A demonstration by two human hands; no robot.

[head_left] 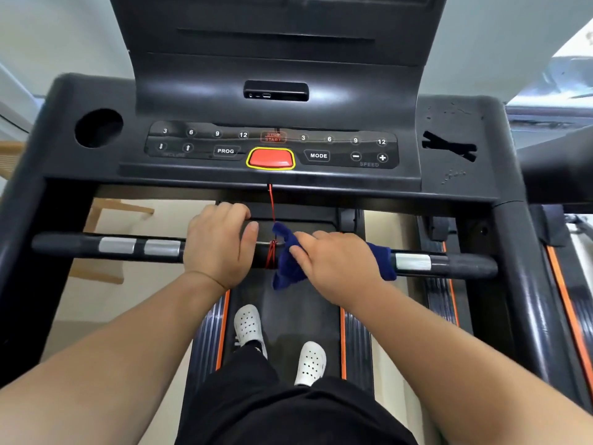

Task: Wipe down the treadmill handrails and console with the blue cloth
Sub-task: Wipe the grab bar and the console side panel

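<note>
A black front handrail [64, 245] with silver sensor patches runs across the treadmill below the console [276, 117]. My left hand [218, 245] is wrapped around the bar left of centre, beside a red safety cord [271, 200] tied round it. My right hand [337, 264] presses the blue cloth [287, 268] over the bar just right of the cord; the cloth drapes down in front and pokes out past my wrist on the right. The console carries a red stop button [271, 158] and number keys.
A round cup holder [98, 127] sits at the console's left and a taped spot [449, 146] at its right. Side rails [526, 284] frame the belt [288, 319], where my white shoes stand. A wooden chair [106, 220] stands to the left, a second treadmill to the right.
</note>
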